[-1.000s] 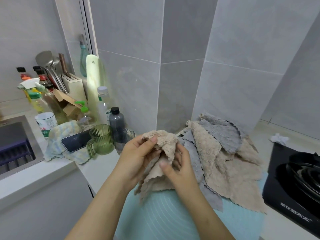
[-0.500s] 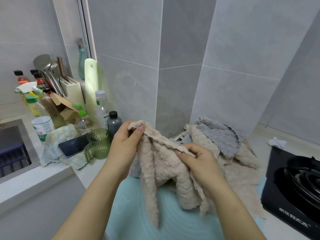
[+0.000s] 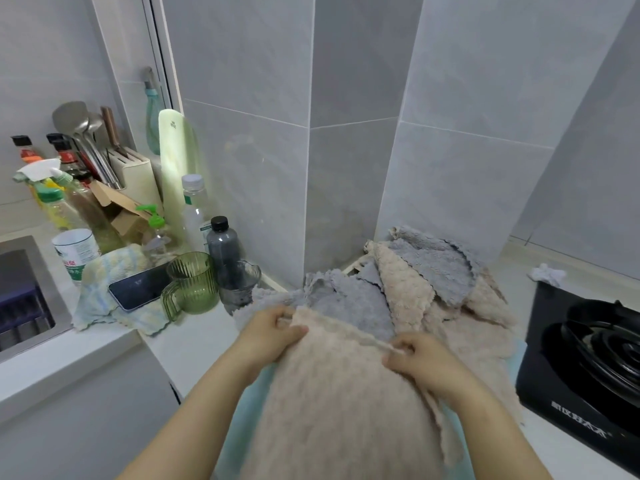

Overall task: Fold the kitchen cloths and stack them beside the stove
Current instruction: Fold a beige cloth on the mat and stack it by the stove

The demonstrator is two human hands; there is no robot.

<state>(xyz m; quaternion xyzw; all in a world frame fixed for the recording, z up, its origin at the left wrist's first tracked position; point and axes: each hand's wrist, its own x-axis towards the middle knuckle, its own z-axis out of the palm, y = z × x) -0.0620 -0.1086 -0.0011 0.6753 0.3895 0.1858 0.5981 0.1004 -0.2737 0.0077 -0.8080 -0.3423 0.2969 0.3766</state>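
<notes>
A beige fleecy cloth (image 3: 339, 403) hangs spread out in front of me over a pale blue mat (image 3: 242, 420). My left hand (image 3: 273, 332) pinches its upper left corner. My right hand (image 3: 415, 358) pinches its upper right corner, so the top edge runs taut between them. Behind the hands lies a loose pile of grey and beige cloths (image 3: 426, 282) against the tiled wall. The black stove (image 3: 588, 358) stands at the right.
Left of the pile stand a green ribbed jug (image 3: 190, 285), a clear glass (image 3: 242, 282), a dark bottle (image 3: 223, 247) and a phone (image 3: 138, 289) on a checked rag. Further left are bottles, a knife block and the sink (image 3: 24, 306). A crumpled white tissue (image 3: 547, 273) lies behind the stove.
The bunched beige cloth has been opened out. My hands moved apart to its two upper corners and it now hangs flat between them.
</notes>
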